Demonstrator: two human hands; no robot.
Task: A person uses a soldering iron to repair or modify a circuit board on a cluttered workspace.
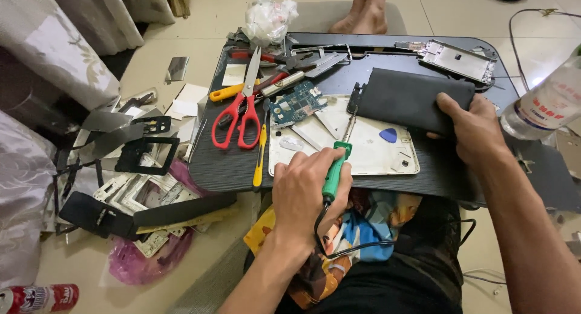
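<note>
I am holding the soldering iron (334, 175) in my left hand (305, 190), fingers clenched round its green handle, with the metal shaft running far from me toward the left edge of the dark flat phone part (411, 99). My right hand (475, 129) is grasping that part at its right end, thumb on top, steadying it on the counter (230, 163) above the white back cover (363, 147). The tip seems to be touching the part's left edge, though the view is too small for me to be sure.

To do this well, I am keeping the right hand firm so the part is not sliding, and keeping my fingers well apart from the hot end. I am watching the black cord (351, 244) looping over my lap so it is not tugging the handle. The blue pick (388, 135) is lying on the white cover near the shaft, and the green circuit board (295, 103) is sitting just left of it. The red scissors (242, 111) and the yellow-handled tool (260, 153) are lying further left, clear of my working line.
</note>
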